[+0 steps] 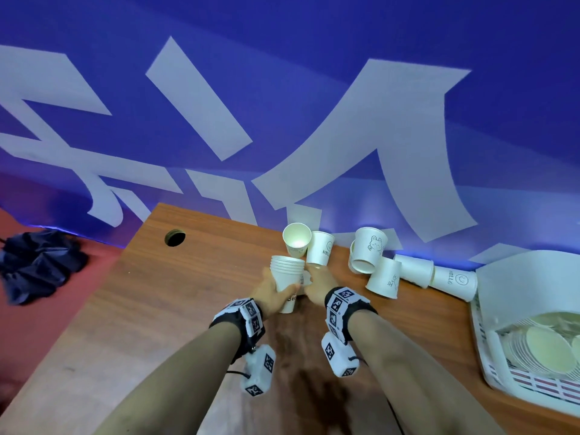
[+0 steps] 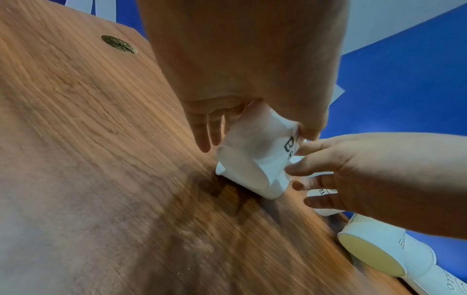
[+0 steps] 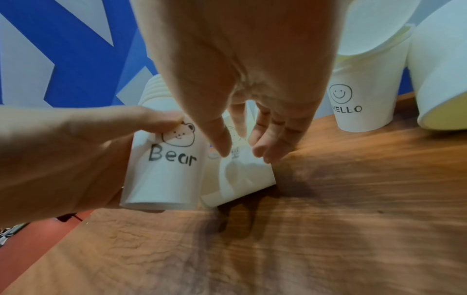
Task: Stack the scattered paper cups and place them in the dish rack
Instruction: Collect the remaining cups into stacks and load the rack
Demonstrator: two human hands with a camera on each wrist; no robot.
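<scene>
Your left hand [image 1: 272, 293] is gripping the cup stack [image 1: 287, 277]; your right hand [image 1: 318, 285], fingers apart, is hovering over the wood-grain desk [image 1: 157, 309], blue banner [image 1: 314, 89] filling the upper frame.

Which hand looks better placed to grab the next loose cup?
Right. The left hand already grips the cup stack, while the right hand reaches with spread fingers over a loose cup beside it.

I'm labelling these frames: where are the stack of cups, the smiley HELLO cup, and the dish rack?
stack of cups [image 3: 164, 169], right wrist view, side wall under "Bear".
smiley HELLO cup [image 3: 364, 119], right wrist view, lower wall.
dish rack [image 1: 483, 346], head view, white left rim.
</scene>
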